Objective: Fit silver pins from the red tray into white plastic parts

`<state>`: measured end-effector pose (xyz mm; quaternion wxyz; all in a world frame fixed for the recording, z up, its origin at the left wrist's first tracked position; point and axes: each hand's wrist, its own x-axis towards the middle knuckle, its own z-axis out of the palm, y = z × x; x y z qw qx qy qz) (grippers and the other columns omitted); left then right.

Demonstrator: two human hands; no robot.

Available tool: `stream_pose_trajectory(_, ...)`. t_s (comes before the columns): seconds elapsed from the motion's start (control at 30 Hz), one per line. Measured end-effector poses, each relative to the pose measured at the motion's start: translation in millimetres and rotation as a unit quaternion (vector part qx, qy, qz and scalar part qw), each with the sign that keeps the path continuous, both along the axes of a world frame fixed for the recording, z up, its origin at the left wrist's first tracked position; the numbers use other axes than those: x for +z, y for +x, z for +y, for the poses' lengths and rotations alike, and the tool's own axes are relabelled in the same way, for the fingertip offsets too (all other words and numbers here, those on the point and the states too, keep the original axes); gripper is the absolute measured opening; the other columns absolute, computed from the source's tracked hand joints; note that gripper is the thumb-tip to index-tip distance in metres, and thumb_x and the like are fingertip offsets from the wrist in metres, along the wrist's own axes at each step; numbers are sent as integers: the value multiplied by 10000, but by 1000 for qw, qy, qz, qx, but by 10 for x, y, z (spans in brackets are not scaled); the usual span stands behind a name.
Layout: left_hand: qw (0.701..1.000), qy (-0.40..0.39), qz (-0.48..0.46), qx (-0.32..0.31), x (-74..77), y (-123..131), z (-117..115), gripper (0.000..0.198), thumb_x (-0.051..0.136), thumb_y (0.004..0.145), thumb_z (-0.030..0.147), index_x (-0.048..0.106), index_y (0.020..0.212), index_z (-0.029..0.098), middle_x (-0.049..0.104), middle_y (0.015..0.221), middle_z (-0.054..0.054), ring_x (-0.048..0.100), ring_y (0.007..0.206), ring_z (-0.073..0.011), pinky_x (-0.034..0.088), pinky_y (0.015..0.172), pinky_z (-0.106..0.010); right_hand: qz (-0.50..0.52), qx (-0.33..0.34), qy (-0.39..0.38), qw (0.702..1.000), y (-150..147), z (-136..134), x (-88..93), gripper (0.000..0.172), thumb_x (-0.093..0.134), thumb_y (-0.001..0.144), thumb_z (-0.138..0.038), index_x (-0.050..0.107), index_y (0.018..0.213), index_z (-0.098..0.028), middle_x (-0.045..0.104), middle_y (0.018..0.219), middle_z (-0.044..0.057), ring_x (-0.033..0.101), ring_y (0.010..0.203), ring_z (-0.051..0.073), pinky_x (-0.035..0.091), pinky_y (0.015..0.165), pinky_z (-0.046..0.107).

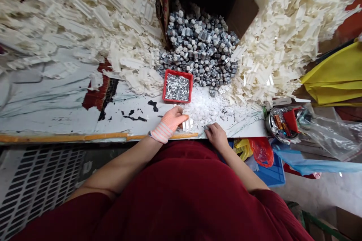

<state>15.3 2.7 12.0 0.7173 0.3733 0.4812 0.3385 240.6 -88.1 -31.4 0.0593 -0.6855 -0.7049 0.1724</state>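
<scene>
My left hand [173,119], in an orange-pink striped glove, is closed round a white plastic part [187,123] near the table's front edge. My right hand [215,134], bare, rests beside it with fingers curled in a pinch on something small that I cannot make out. Just beyond the hands stands a small red tray [166,84] of thin metal pins. Small white plastic pieces [206,107] lie scattered to the right of the tray. Behind it, grey metal motor-like parts [199,51] spill from a tipped cardboard box [243,9].
Large heaps of white plastic parts [283,45] cover the back and both sides of the table [56,109]. A round tin [278,122] with odds and ends, a clear bag, yellow cloth [336,75] and a blue crate [271,173] lie right. A slotted white crate [36,180] sits lower left.
</scene>
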Motion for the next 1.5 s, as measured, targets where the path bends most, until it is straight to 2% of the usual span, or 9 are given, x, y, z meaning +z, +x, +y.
stream_pose_trajectory(0.17,1000,-3,-3,7,-28,-2,-25,249,676,639,260,478,773,193,535,530,69,496,427,-96,371,406,-197,-24,-32,54,998,-119,199,-32,280,543,913,-387,647,1077,-186,635,1012,91,602,921,203,451,715,270)
stream_pose_trajectory(0.37,1000,-8,-4,4,-98,-10,-44,258,682,633,263,486,785,190,567,543,61,530,441,-110,391,412,-201,-54,-8,48,997,-161,362,-4,267,468,951,-353,681,896,-201,641,935,89,575,914,206,418,714,277)
stream_pose_trajectory(0.53,1000,-16,2,-18,-101,63,-53,272,685,638,273,482,800,190,584,566,58,555,467,-117,434,440,-214,114,-108,75,985,-58,548,78,270,526,886,-425,616,763,-203,608,856,64,544,815,189,422,718,299)
stream_pose_trajectory(0.6,1000,-13,10,-24,-100,97,-57,271,687,644,278,483,798,189,574,565,58,549,467,-115,430,439,-212,270,-166,44,947,-69,626,156,329,565,829,-515,567,712,-207,568,739,24,508,692,159,420,656,289)
stream_pose_trajectory(0.77,999,7,30,-33,-57,137,-63,227,669,679,259,488,794,188,514,533,74,491,448,-91,408,438,-198,565,-218,-112,788,-378,703,366,453,697,657,-626,531,679,-204,508,620,-32,452,583,104,376,542,227)
stream_pose_trajectory(0.9,999,11,30,-31,-1,115,-64,226,661,689,255,474,799,193,493,527,83,483,452,-90,412,439,-198,601,-220,-151,753,-591,696,423,492,764,577,-627,525,633,-201,502,581,-43,434,554,87,350,510,210)
stream_pose_trajectory(1.17,999,-11,-33,-40,103,71,-97,240,655,684,242,448,797,191,527,581,79,528,500,-91,425,462,-192,656,-246,-212,681,-604,636,302,485,807,541,-575,560,723,-199,552,619,-44,484,563,104,414,558,247)
stream_pose_trajectory(1.3,998,-1,-22,-58,131,96,-104,226,662,675,223,469,786,183,508,562,87,506,478,-75,424,471,-186,641,-267,-171,699,-620,577,268,465,803,542,-558,546,690,-199,556,640,-42,477,572,97,407,547,235)
stream_pose_trajectory(1.5,998,-42,-37,-24,-31,202,-48,271,686,652,234,456,788,190,555,596,62,547,482,-104,447,463,-218,599,-256,-83,754,-633,637,325,408,738,604,-564,582,732,-210,534,657,-44,462,574,93,404,513,212)
